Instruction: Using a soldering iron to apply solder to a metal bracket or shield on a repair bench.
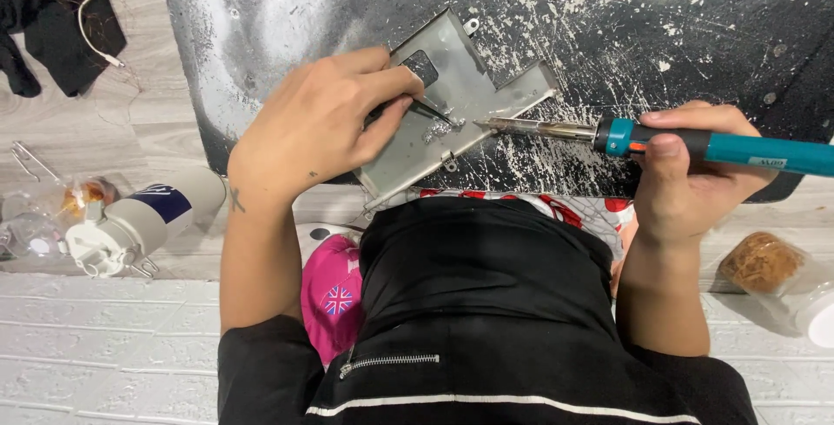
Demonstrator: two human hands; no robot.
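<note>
A grey metal bracket plate (452,103) lies on a scratched black mat (660,34). My left hand (317,121) rests on the plate's left side and pinches dark tweezers (430,113), whose tip points at a shiny blob of solder (437,129) near the plate's middle. My right hand (686,177) grips a teal-handled soldering iron (712,144). Its metal tip (491,123) touches the plate just right of the solder blob.
A white bottle with a dark label (139,221) lies at the left on the pale wooden floor. A black cloth and a white cable (82,16) sit at top left. A clear tub of brown wool (764,264) stands at right.
</note>
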